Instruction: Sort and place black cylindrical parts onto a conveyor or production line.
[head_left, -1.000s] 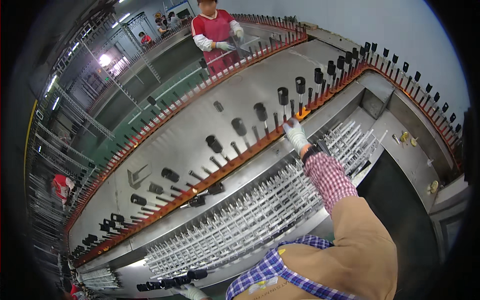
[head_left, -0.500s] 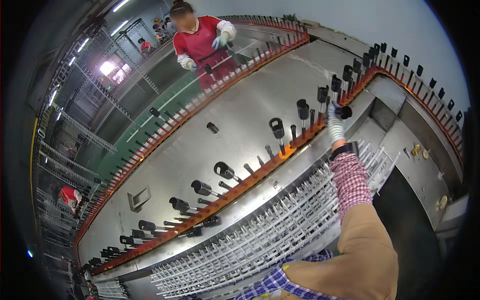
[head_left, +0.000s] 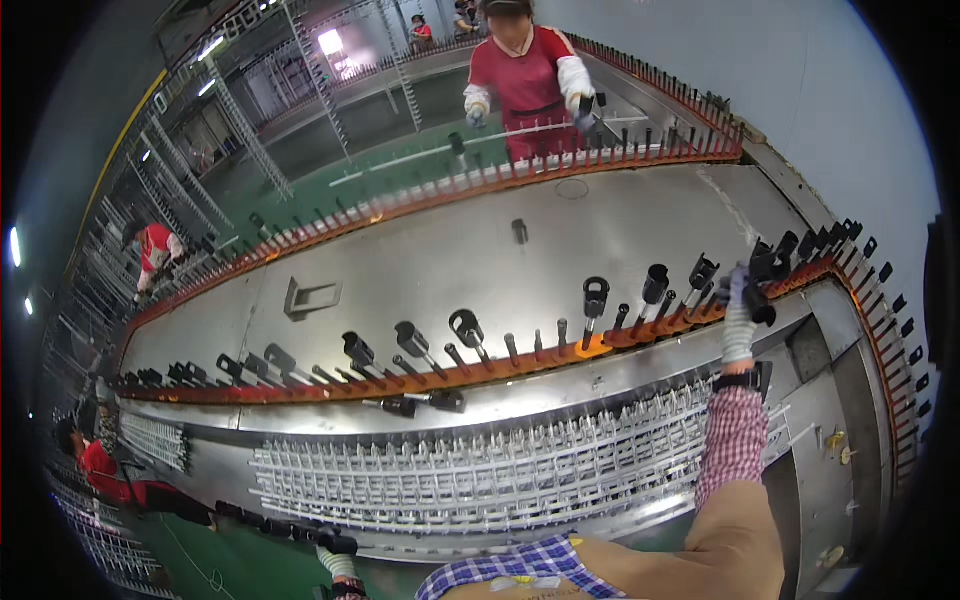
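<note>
Left edge: co-worker (head_left: 100,470) in red, beside hanging silver racks; second co-worker (head_left: 157,248) in red, farther back.

Lower left: row of black cylindrical parts (head_left: 280,528), end to end above the green floor. Left hand (head_left: 337,563), gloved, grasping the row at its right end.

Left of centre: metal bracket (head_left: 312,298), angular, flat on the steel worktop (head_left: 440,265). Below it, two loose black pieces (head_left: 440,400) with silver ends, lying on the ledge against the near rail.

Across the middle: orange-red rail (head_left: 250,393), set with upright and leaning black pegs (head_left: 511,348), several bearing slotted black cups (head_left: 595,292). Under it, silver lattice bars (head_left: 480,465), stacked in a long bank.

Centre, behind: small black cylinder (head_left: 519,231), standing or lying, cannot tell which, on the worktop. Beyond the far rail, third co-worker (head_left: 525,85), red top, white sleeves, at a pale bar.

Right: right hand (head_left: 738,300), gloved, fingers around a black socket (head_left: 761,308), just beside the rail's capped pegs.

Far right: yellow bits (head_left: 834,440) in a metal trough.
</note>
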